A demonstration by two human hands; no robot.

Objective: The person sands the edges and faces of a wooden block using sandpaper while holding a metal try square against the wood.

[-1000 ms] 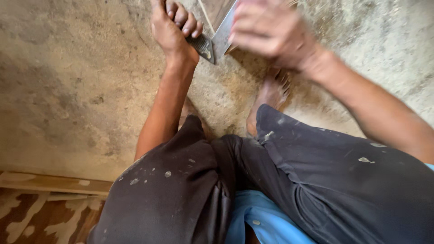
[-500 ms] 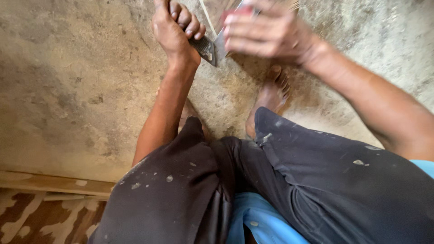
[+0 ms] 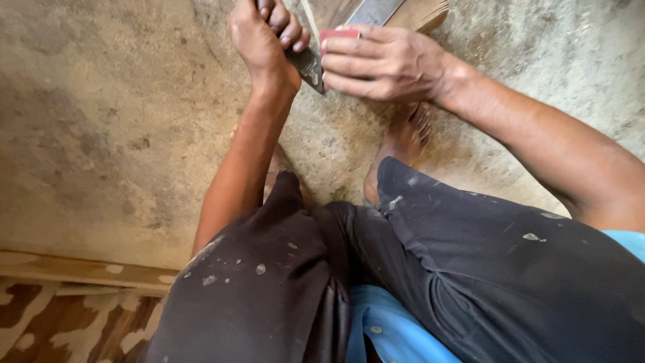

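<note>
My left hand [image 3: 265,37] is closed in a fist round one end of a dark, flat metal tool [image 3: 308,66] with a rough face, like a file. My right hand [image 3: 383,64] lies right beside it, fingers curled over a small red block [image 3: 339,33] that touches the tool. A pale metal blade [image 3: 376,9] runs up to the frame's top edge behind my right hand, over a wooden board [image 3: 423,13]. Where the blade and the tool meet is hidden by my fingers.
I sit on a blue plastic seat [image 3: 386,329] in dark, paint-flecked trousers [image 3: 470,269]. My bare foot [image 3: 400,144] rests on the rough concrete floor [image 3: 101,121] under my hands. A wooden plank [image 3: 80,269] and patterned flooring [image 3: 60,329] lie at lower left.
My right hand has slid a little down and left along the tool, and the red block now shows at its fingertips. My left hand keeps its grip in the same place.
</note>
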